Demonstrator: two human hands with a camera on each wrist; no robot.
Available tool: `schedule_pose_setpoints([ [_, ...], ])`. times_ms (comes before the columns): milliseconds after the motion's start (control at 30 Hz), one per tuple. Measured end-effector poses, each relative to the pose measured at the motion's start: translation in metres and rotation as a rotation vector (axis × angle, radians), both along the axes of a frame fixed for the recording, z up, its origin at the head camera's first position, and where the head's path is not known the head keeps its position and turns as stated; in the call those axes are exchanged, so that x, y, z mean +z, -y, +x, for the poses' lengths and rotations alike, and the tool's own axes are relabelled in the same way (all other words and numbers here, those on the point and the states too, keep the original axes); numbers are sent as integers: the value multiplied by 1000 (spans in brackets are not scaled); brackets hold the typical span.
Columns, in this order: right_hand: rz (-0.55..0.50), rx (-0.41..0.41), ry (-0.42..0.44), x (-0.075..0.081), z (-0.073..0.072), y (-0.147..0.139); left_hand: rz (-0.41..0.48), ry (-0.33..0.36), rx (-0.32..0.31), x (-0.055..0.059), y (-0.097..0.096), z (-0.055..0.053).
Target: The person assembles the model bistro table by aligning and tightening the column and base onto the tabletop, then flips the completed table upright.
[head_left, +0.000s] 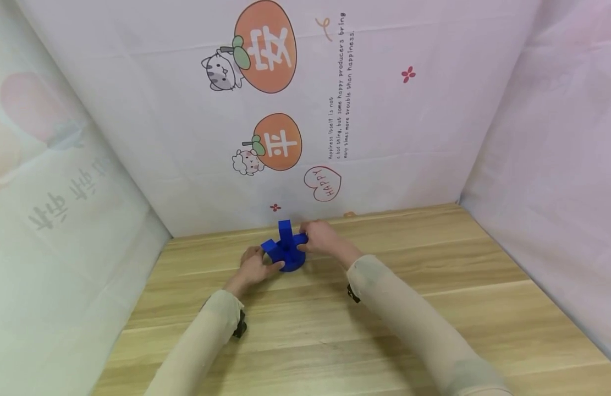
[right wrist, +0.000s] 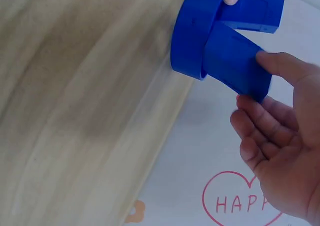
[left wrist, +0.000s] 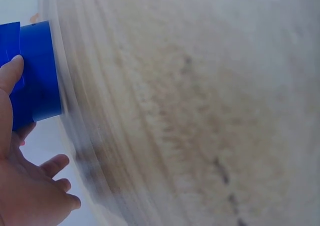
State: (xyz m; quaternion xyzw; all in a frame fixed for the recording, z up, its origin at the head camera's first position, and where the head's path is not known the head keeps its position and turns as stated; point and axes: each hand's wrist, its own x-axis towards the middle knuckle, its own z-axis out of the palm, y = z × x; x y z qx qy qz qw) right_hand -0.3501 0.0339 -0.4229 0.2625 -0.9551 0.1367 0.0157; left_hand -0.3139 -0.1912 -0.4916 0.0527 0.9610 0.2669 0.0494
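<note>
A blue round-based holder [head_left: 292, 260] with three flat prongs stands on the table near the back wall. My left hand [head_left: 254, 268] grips it at its left prong, the thumb reaching over the front by the round base. In the left wrist view, the left thumb [left wrist: 12, 73] lies on the blue surface, one finger goes behind it and the others hang free. On the other side my right hand [head_left: 322, 238] pinches the right prong [right wrist: 237, 60] near its outer end between thumb and fingers. A third prong [head_left: 285, 234] sticks up at the back, touched by neither hand.
The wood-grain table [head_left: 305, 341] meets a white printed cloth wall [head_left: 384, 137] just behind the holder. More cloth walls close off the left [head_left: 62, 247] and right [head_left: 548, 165] sides. Both wrists wear dark straps under beige sleeves.
</note>
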Motion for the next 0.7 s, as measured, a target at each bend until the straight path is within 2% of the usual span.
schedule_pose_setpoints([
  [200, 17, -40, -1, -6, 0, 1, 6, 2, 0, 0, 0, 1],
  [467, 138, 158, -31, 5, 3, -3, 5, 8, 12, 1, 1, 0],
  [700, 153, 196, -37, 9, 0, -7, 6, 22, 5, 2, 0, 0],
])
